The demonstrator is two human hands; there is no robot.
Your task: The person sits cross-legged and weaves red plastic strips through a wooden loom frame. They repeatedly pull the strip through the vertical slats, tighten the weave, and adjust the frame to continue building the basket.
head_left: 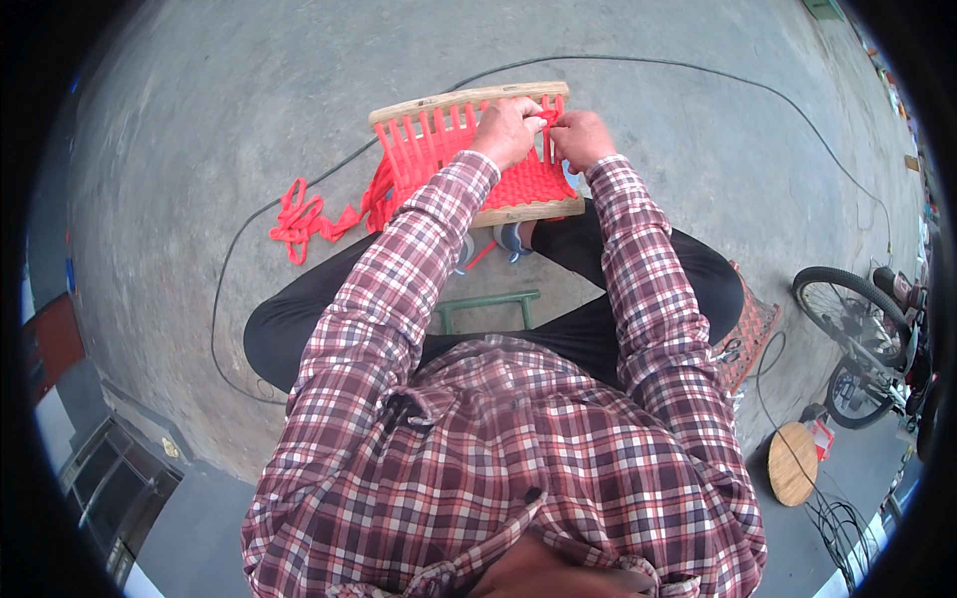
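In front of me is a small wooden-framed seat (543, 210) strung with red fabric strips. Its near part is tightly woven (533, 184), while bare parallel strips (407, 143) run up to the far wooden rail (454, 98). My left hand (505, 131) is closed over the far right part of the strips, its thumb and fingers pinching a red strip (548, 117). Just to its right, my right hand (582, 138) pinches the same strip beside the rail's end. A loose red tail (299, 221) trails onto the floor at the left.
Black cable (688, 63) curves across the concrete floor (249, 70) behind and left of the seat. Between my legs is a green metal frame (488, 299). At the right are a bicycle wheel (847, 309), a round wooden board (793, 463) and coiled cables (837, 528).
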